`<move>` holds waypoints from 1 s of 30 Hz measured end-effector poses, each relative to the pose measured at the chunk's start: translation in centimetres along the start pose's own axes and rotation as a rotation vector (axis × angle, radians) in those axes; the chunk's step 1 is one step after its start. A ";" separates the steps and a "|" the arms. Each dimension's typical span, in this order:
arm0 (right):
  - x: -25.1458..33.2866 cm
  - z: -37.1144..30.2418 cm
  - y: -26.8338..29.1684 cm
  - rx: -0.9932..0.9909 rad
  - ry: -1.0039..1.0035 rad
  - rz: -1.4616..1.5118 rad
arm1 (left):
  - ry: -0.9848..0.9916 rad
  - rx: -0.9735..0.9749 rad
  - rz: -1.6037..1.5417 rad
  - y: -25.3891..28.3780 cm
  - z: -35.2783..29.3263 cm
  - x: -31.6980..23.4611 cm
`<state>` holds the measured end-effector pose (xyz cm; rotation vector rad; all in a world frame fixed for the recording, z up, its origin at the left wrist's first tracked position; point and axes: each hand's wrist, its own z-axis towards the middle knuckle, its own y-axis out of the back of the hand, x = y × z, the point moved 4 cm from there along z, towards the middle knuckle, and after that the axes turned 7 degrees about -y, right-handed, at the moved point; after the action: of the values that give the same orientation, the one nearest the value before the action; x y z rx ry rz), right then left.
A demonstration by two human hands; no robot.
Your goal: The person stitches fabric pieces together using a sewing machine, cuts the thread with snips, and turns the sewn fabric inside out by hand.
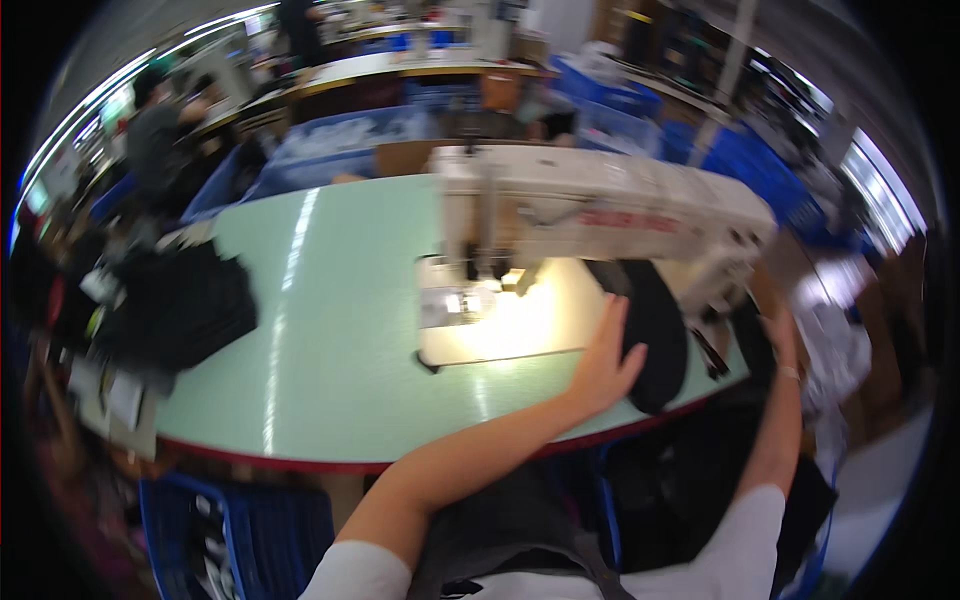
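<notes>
My left hand lies on the table with thumb and fingers spread, its fingertips at the left edge of a dark cloth piece with a rounded end. That piece rests right of the lit needle area, partly under the arm of a white sewing machine. Beyond the table's right edge, my right hand reaches up beside dark fabric and a cardboard box; its fingers are blurred. A small dark tool, perhaps thread snips, lies between my hands near the machine's base.
A pile of black fabric sits at the left of the pale green table. Blue bins stand behind it, and a blue crate is below its front edge. Clear plastic wrapping hangs at the right. Another person is at far left.
</notes>
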<state>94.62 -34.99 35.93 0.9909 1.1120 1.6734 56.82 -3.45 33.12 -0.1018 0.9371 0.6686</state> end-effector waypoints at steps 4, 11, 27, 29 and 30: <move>3.0 -2.4 6.7 -0.848 -0.186 0.492 | -0.240 -0.347 -0.027 3.4 0.9 -2.8; 20.7 -16.7 10.5 -0.811 0.953 0.474 | -0.558 -0.342 0.509 20.0 -6.5 -6.8; 31.4 -20.1 5.9 0.055 0.625 0.113 | 0.673 0.468 1.579 64.3 -11.5 -13.2; 30.9 -19.2 5.6 0.086 0.508 0.077 | 0.640 0.431 1.596 65.3 -11.3 -12.4; 30.8 -18.8 5.5 0.086 0.498 0.065 | 0.585 0.358 1.638 65.7 -11.3 -12.5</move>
<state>66.60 -12.02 40.34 0.6795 1.4954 2.0014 6.12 38.65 49.08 0.9433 1.6170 2.0083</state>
